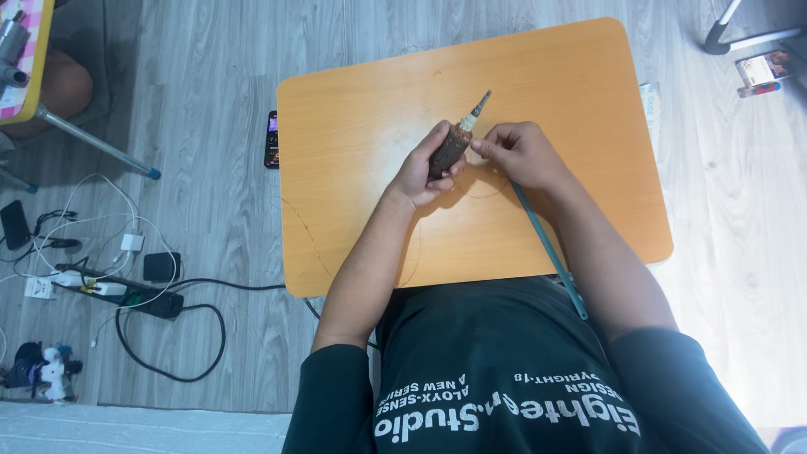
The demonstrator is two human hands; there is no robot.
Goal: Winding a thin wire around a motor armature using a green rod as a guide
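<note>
Head view looking straight down. Left hand [427, 168] is wrapped around a dark brown, rough-surfaced handle [448, 151] with a pale collar and a thin metal tip [481, 104] pointing up and away, tilted toward the right. The handle is held just above the middle of the orange table [353, 126], not resting on it as far as can be told.

Right hand [519, 155] sits just beside the left, fingers pinched together at the pale collar end of the handle, touching it. The two hands are close together, almost meeting. A long thin teal-green blade or strip [551, 252] runs from under the right hand down along the right forearm toward the table's near edge; can't tell exactly how the right hand grips it, the fingers hide that.

Tabletop shows faint curved scratch marks [303, 235] near the left edge.

Around: a phone [272, 139] with a lit screen lies on the grey wood floor [193, 84], touching or just beside the table's left edge. Further left, a power strip [126, 294] with white and black cables tangled on the floor. Another table's corner with a metal leg [92, 143] top left. A small flat packet [649, 105] sits by the table's right edge. Nothing blocks the hands; the person's dark shirt [504, 370] covers the near edge.
</note>
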